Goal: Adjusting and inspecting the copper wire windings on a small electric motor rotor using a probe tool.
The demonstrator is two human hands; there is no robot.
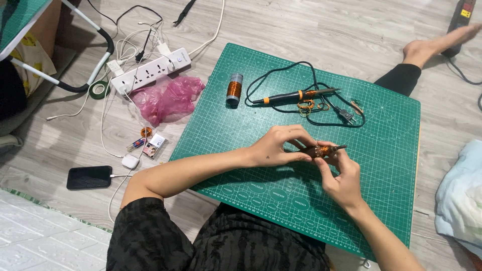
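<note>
Over the green cutting mat (391, 200) on the floor, head view: left hand (278, 146) and right hand (341, 178) together grip a short rod wound with copper wire (324, 149), left fingers closed around its near end, right fingertips pinching the coil. Rod's long axis runs roughly left to right, its bare dark tip pointing right and slightly away. Good winding likely calls for steady tension and turns laid touching. Behind lie a copper wire spool (234, 89), a soldering iron (296, 95) and small wire coils (306, 106); a power strip (150, 70) sits off the mat.
</note>
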